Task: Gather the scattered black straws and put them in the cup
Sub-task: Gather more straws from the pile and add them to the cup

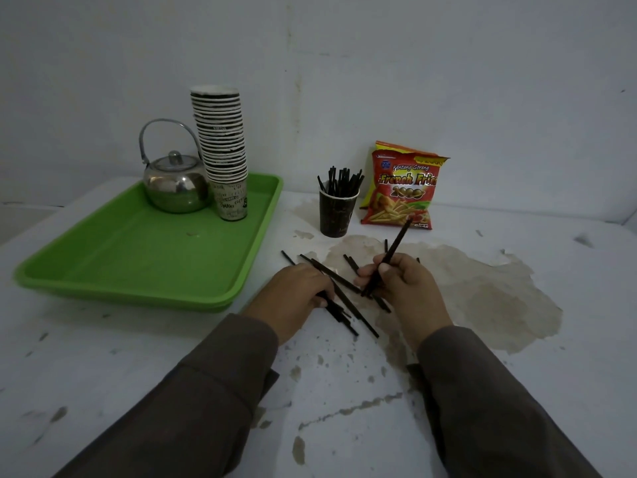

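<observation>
Right hand [396, 281] pinches one black straw [393, 251] between thumb and fingers, low on its length, tip angled up toward the cup [337, 213]. Left hand [303, 291] lies fingers curled over the loose straws [344, 288] on the table [344, 391]; I see straws under it and judge it grips a few. The cup stands beyond the pile, beside the snack packet [401, 188], already holding a bunch upright. I judge these straws light, thin and stiff, apt to roll or slip; best gathered parallel and held near mid-length, then dropped end-first.
</observation>
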Demonstrator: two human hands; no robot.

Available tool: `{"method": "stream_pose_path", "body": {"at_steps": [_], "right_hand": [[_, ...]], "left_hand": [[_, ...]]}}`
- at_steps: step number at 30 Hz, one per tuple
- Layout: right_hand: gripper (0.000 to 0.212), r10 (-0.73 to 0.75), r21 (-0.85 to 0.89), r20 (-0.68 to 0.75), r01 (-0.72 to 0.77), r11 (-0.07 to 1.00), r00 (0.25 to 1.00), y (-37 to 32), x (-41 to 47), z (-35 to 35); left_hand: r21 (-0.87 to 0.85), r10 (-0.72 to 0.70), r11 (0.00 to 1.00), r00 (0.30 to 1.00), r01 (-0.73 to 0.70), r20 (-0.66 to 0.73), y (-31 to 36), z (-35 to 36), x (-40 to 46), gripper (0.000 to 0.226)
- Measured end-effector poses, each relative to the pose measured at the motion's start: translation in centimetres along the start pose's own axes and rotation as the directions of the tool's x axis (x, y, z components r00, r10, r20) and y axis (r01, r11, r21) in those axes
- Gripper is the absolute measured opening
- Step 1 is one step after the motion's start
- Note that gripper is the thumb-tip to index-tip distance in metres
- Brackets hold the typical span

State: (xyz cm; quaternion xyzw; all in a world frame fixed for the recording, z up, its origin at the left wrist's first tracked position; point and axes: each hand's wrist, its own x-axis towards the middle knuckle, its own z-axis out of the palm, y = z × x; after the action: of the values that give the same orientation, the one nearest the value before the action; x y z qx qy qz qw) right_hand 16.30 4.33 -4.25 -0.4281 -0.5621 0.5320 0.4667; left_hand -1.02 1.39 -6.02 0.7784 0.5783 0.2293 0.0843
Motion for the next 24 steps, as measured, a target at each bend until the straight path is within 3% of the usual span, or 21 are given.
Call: {"method": "stream_pose_path", "body": {"at_steps": [3, 6, 10, 17, 21, 24], "right_hand": [[0.018, 0.001, 0.009, -0.026, 0.000, 1.000, 1.000, 0.2, 0.2, -0.3], [0.020, -0.006, 0.019, -0.048, 0.007, 1.000, 0.999, 0.3, 0.2, -0.6], [0.027, -0.037, -0.010, -0.046, 0.037, 0.999, 0.998, 0.2, 0.3, -0.8], [0.019, -0.028, 0.044, -0.035, 0.029, 0.999, 0.999, 0.5, 0.3, -0.6], [0.021, -0.052, 0.020, -0.019, 0.053, 0.998, 0.998, 0.2, 0.2, -0.3], [0.023, -0.146, -0.152, -0.044, 0.138, 0.979, 0.988, -0.3, 0.5, -0.3]], "left_hand": [[-0.060, 0.006, 0.998, 0.999, -0.008, -0.038, 0.7, 0.0, -0.2, 0.015], [-0.135, 0.018, 0.990, 0.985, -0.041, -0.172, 1.3, -0.1, -0.5, 0.014], [-0.295, -0.014, 0.952, 0.948, -0.085, -0.318, 1.5, 0.0, -1.0, 0.015], [-0.392, -0.106, 0.912, 0.857, -0.118, -0.504, 2.1, 0.6, -0.8, 0.018], [-0.663, -0.361, 0.746, 0.801, -0.061, -0.478, 2.9, -0.1, -0.3, 0.023], [-0.811, -0.484, 0.581, 0.774, -0.065, -0.409, 3.0, -1.2, 0.6, 0.027]]}}
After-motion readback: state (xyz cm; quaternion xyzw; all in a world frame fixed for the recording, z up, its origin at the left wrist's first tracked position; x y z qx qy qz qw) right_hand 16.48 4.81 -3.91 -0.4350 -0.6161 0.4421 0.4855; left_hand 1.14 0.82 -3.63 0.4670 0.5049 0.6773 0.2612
